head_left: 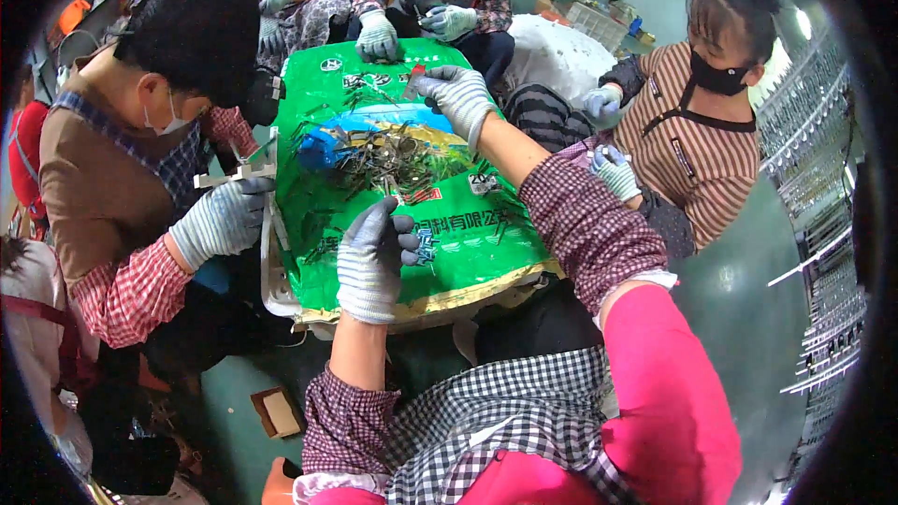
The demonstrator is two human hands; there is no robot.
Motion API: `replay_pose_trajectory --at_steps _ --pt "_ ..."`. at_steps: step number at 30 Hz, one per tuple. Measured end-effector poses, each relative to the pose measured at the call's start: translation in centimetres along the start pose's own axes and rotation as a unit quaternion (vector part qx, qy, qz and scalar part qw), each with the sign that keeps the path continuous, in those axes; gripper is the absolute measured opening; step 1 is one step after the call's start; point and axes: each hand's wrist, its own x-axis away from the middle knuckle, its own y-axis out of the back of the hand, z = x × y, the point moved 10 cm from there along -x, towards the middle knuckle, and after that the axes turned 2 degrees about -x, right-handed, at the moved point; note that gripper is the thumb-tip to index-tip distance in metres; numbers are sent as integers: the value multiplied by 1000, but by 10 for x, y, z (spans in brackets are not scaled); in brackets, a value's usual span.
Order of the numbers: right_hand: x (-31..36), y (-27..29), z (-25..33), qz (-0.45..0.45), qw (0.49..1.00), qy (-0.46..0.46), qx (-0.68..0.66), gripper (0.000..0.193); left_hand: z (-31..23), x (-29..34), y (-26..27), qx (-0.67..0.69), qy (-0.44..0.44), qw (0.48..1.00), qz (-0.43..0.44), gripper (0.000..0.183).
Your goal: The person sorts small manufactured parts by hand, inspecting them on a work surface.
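My right hand (458,98), in a grey-and-white striped glove, reaches over the far part of the green sack (468,271). Its fingertips pinch a small flat piece (413,82), silvery with a red end. Nearer to me, my left hand (372,266) is raised over the sack's front part, in a matching glove. Its fingers are curled together, and whatever they may hold is too small to make out. Between and beyond my hands, a loose pile of thin metal pieces (398,159) lies on the sack.
A co-worker's gloved hand (223,220) at left holds a pale bar-shaped piece (236,175). Across the table are two people's gloved hands (378,36). At right sits a person in a striped top (702,150). Metal strips (828,337) hang at far right. A small box (276,411) lies on the floor.
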Motion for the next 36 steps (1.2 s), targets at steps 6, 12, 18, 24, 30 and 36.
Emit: replay_pose_trajectory --at_steps 6,12,18,24,30,36 --pt "-6 17 -27 -52 992 -69 -91 10 1 -3 -3 -8 0 1000 12 33" --pt "-6 25 -42 -65 980 -100 -162 13 0 -6 -1 -12 -8 1000 19 34" --pt "-8 26 -54 -24 975 -141 -169 12 3 -6 -1 -12 -6 1000 18 32" --pt "-3 19 -58 -18 942 -192 -273 10 1 -9 -6 0 -14 1000 17 33" --pt "10 -12 -52 113 920 -200 -318 10 -3 -7 -6 -35 -25 999 19 35" --pt "44 -51 -5 185 930 -142 -285 15 -1 4 -20 -165 -41 984 43 30"
